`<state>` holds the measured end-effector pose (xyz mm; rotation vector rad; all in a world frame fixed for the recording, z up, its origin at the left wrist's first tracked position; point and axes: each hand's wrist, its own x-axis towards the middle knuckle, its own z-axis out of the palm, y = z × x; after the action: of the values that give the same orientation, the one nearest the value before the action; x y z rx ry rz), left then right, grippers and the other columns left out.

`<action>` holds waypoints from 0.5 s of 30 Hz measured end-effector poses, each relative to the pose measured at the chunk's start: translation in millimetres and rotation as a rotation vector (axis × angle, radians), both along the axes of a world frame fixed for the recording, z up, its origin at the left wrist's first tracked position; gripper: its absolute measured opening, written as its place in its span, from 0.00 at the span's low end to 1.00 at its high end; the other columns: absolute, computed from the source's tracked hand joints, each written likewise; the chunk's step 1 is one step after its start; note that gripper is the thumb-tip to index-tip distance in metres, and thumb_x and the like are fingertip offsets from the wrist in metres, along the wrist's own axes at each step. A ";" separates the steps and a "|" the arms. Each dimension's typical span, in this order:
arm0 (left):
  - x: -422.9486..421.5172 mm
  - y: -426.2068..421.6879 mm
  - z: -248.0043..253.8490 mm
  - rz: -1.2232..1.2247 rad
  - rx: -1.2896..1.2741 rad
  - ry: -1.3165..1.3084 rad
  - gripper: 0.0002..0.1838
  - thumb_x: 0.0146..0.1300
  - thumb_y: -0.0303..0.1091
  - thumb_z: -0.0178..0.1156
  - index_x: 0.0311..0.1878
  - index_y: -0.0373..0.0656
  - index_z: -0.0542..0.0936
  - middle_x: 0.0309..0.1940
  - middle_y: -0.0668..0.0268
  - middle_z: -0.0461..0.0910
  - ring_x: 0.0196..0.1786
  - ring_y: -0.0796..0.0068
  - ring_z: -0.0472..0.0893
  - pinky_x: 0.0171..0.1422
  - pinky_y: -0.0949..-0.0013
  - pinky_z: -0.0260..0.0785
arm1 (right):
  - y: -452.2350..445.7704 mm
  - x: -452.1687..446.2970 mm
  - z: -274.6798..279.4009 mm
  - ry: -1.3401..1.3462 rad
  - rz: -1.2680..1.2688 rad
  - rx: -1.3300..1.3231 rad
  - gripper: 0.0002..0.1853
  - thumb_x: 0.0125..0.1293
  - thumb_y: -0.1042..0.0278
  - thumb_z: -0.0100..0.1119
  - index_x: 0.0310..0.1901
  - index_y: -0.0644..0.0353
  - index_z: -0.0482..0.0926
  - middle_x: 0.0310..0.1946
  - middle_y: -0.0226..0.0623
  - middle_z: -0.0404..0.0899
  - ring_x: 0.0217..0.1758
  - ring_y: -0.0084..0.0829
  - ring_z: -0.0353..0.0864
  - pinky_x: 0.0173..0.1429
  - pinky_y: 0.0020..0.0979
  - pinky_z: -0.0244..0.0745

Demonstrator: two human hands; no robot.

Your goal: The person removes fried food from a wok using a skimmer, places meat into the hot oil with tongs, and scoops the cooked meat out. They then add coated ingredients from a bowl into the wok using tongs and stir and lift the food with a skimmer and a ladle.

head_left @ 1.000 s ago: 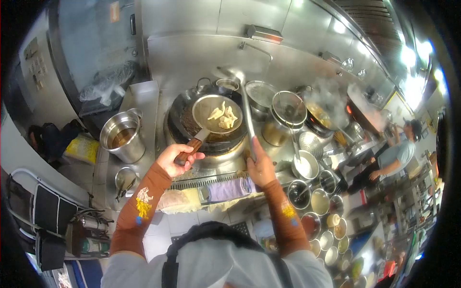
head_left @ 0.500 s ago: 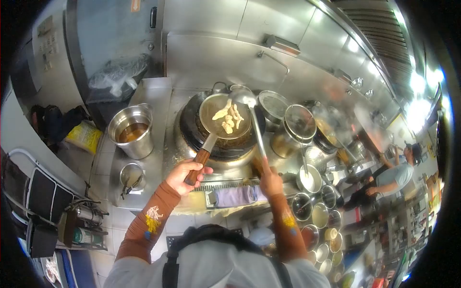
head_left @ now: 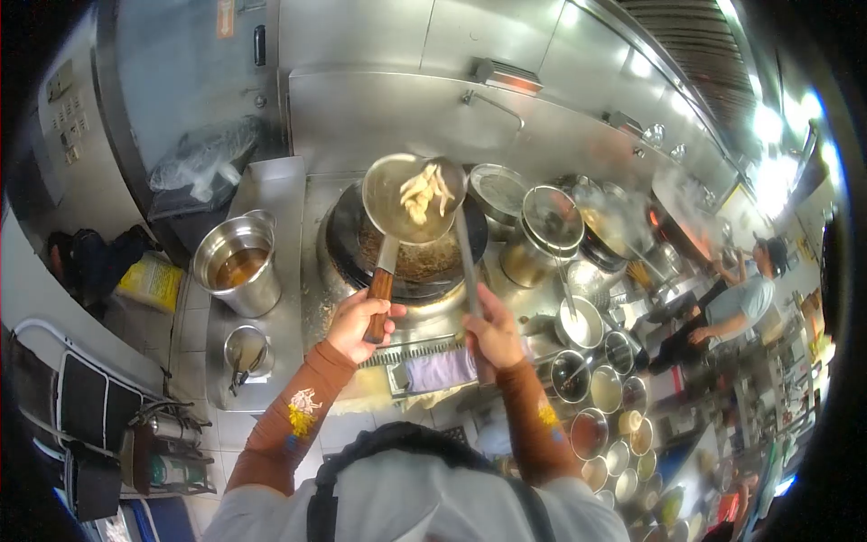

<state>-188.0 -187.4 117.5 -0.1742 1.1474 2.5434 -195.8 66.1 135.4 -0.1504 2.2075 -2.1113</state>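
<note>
The fingers of my left hand (head_left: 359,322) clamp the wooden handle (head_left: 381,287) of the strainer (head_left: 382,191), its safest hold; my right hand (head_left: 497,332) clamps a metal shaft (head_left: 467,260). Strainer seems stiff, food (head_left: 419,194) slippery.

The strainer (head_left: 383,191) is dull grey with a reddish-brown handle (head_left: 380,294); the food pieces (head_left: 421,194) are pale cream-yellow. The ladle (head_left: 468,262) is silver-grey, the wok (head_left: 345,239) black-rimmed and brown inside. The left sleeve (head_left: 312,384) is rust-brown with a white, yellow and blue motif. Along the front edge of the grey bench (head_left: 287,339), the cloth (head_left: 441,372) is lavender; by its left edge, the pot (head_left: 250,295) is silver, its liquid (head_left: 241,267) amber-brown.
</note>
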 end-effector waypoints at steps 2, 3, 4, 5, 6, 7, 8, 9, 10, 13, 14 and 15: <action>-4.6 -1.8 -2.4 -0.016 0.063 -0.071 0.17 0.60 0.28 0.56 0.53 0.44 0.69 0.38 0.57 0.81 0.25 0.76 0.75 0.24 0.69 0.68 | -6.8 2.5 -11.2 0.025 0.030 0.031 0.33 0.61 0.80 0.55 0.69 0.69 0.58 0.32 0.33 0.77 0.21 0.17 0.71 0.25 0.21 0.69; -2.4 -5.8 -8.3 -0.031 0.092 -0.084 0.15 0.60 0.29 0.57 0.50 0.43 0.70 0.38 0.56 0.82 0.25 0.78 0.75 0.24 0.72 0.68 | -6.8 2.1 -23.5 0.124 0.044 0.149 0.33 0.61 0.80 0.55 0.69 0.69 0.59 0.34 0.33 0.78 0.22 0.17 0.71 0.26 0.21 0.69; 1.0 -10.9 -14.1 -0.045 0.119 -0.098 0.14 0.60 0.29 0.57 0.50 0.43 0.71 0.38 0.56 0.82 0.25 0.78 0.75 0.24 0.73 0.68 | -4.9 -1.3 -34.4 0.180 0.053 0.205 0.34 0.61 0.80 0.55 0.69 0.69 0.59 0.36 0.34 0.79 0.24 0.17 0.72 0.27 0.20 0.70; 4.4 -15.6 -20.1 -0.060 0.147 -0.116 0.14 0.60 0.29 0.57 0.49 0.43 0.71 0.38 0.56 0.82 0.25 0.79 0.75 0.24 0.74 0.68 | -3.0 -4.7 -45.4 0.236 0.060 0.260 0.34 0.60 0.80 0.56 0.69 0.69 0.59 0.38 0.34 0.79 0.25 0.16 0.72 0.29 0.20 0.70; 7.3 -19.2 -25.0 -0.074 0.178 -0.139 0.13 0.60 0.30 0.57 0.49 0.44 0.72 0.39 0.56 0.82 0.25 0.79 0.75 0.24 0.75 0.68 | -1.1 -8.0 -56.5 0.293 0.063 0.315 0.34 0.60 0.80 0.56 0.69 0.69 0.59 0.40 0.35 0.80 0.26 0.16 0.73 0.30 0.20 0.70; 12.5 -21.4 -26.3 -0.068 0.176 -0.141 0.13 0.61 0.31 0.57 0.49 0.44 0.72 0.40 0.55 0.82 0.26 0.81 0.75 0.24 0.77 0.68 | -5.1 -0.7 -40.5 0.244 0.046 0.269 0.34 0.60 0.80 0.56 0.69 0.69 0.59 0.40 0.34 0.80 0.26 0.16 0.73 0.30 0.20 0.70; 15.4 -22.5 -29.8 -0.071 0.177 -0.124 0.14 0.61 0.31 0.57 0.50 0.44 0.72 0.40 0.56 0.82 0.26 0.81 0.75 0.24 0.77 0.68 | -8.1 5.8 -25.6 0.198 0.027 0.225 0.34 0.60 0.80 0.56 0.69 0.69 0.59 0.39 0.34 0.80 0.26 0.15 0.73 0.30 0.20 0.70; 17.1 -23.5 -32.6 -0.076 0.178 -0.103 0.14 0.61 0.31 0.57 0.50 0.44 0.72 0.41 0.56 0.81 0.26 0.81 0.75 0.24 0.77 0.68 | -8.8 10.2 -15.5 0.150 0.018 0.211 0.34 0.60 0.80 0.56 0.70 0.68 0.59 0.34 0.30 0.78 0.26 0.15 0.72 0.29 0.20 0.69; 18.3 -24.7 -34.9 -0.080 0.178 -0.081 0.15 0.61 0.31 0.57 0.51 0.44 0.72 0.41 0.56 0.81 0.26 0.81 0.75 0.24 0.76 0.68 | -5.0 10.4 -17.0 0.162 0.007 0.268 0.33 0.60 0.79 0.56 0.69 0.68 0.60 0.37 0.34 0.79 0.27 0.16 0.73 0.30 0.21 0.70; 21.5 -28.9 -40.2 -0.075 0.177 -0.072 0.16 0.61 0.31 0.57 0.52 0.44 0.72 0.42 0.56 0.81 0.26 0.81 0.75 0.24 0.76 0.68 | 8.2 14.4 -15.3 0.290 -0.020 0.439 0.32 0.61 0.80 0.55 0.68 0.68 0.62 0.40 0.40 0.80 0.33 0.18 0.75 0.37 0.21 0.73; 22.4 -30.9 -41.5 -0.074 0.168 -0.063 0.16 0.61 0.31 0.57 0.53 0.44 0.72 0.42 0.56 0.81 0.26 0.81 0.75 0.24 0.76 0.68 | 10.3 21.6 -7.7 0.292 0.004 0.416 0.32 0.61 0.80 0.56 0.68 0.68 0.62 0.40 0.40 0.80 0.34 0.18 0.75 0.38 0.21 0.73; 21.7 -33.5 -41.3 -0.073 0.158 -0.052 0.16 0.62 0.31 0.57 0.53 0.44 0.72 0.42 0.57 0.81 0.26 0.81 0.75 0.24 0.76 0.68 | 12.4 29.7 1.8 0.296 0.028 0.391 0.32 0.61 0.80 0.56 0.68 0.68 0.62 0.40 0.40 0.80 0.35 0.19 0.75 0.40 0.21 0.72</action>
<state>-166.4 -220.9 76.3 -0.1556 0.9122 2.5356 -166.0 78.5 137.1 -0.4874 2.7144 -1.6899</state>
